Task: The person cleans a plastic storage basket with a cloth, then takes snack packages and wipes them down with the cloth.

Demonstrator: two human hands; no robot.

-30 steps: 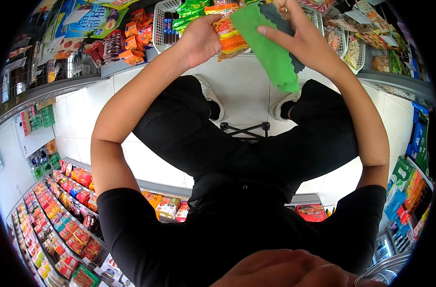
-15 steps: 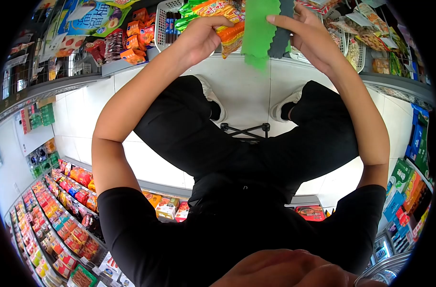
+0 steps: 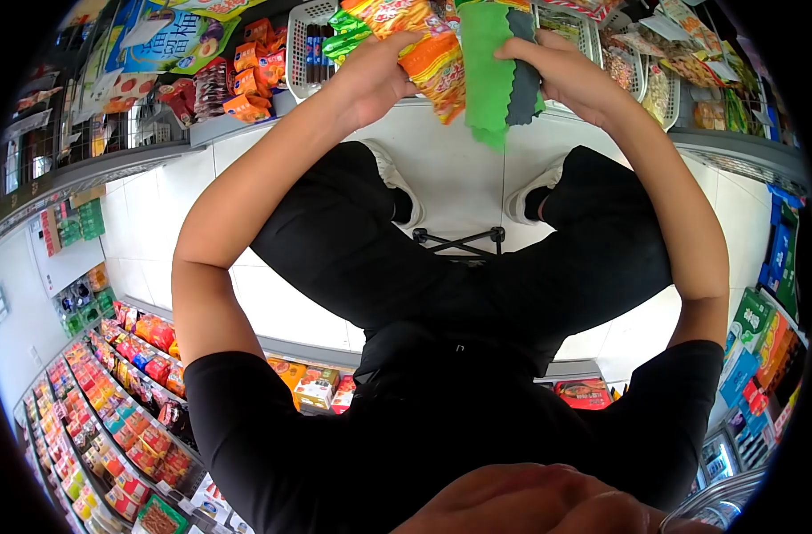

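My left hand (image 3: 376,84) is closed on an orange and yellow snack bag (image 3: 437,71), which hangs tilted over the shelf's front edge. In my right hand (image 3: 570,78) are a bright green cloth (image 3: 489,84) and a dark grey cloth (image 3: 524,76) with wavy edges, lying against each other. The thumb presses on the front of them; the fingers behind are mostly hidden. Snack bag and green cloth hang side by side, very near each other. Left of the bag, a white basket (image 3: 296,55) holds dark slim packets (image 3: 314,55) and green packets (image 3: 343,40).
Orange wrapped snacks (image 3: 256,67) and a large blue-green bag (image 3: 170,40) lie on the shelf at left. More baskets with bagged snacks (image 3: 659,84) stand at right. Below are my knees and a folding stool's crossed legs (image 3: 459,240). Stocked shelves (image 3: 112,400) rise behind me.
The snack bag has swung to a steeper tilt and shows more of its front. The green and grey cloths have come lower and slightly right, with my right hand a little lower.
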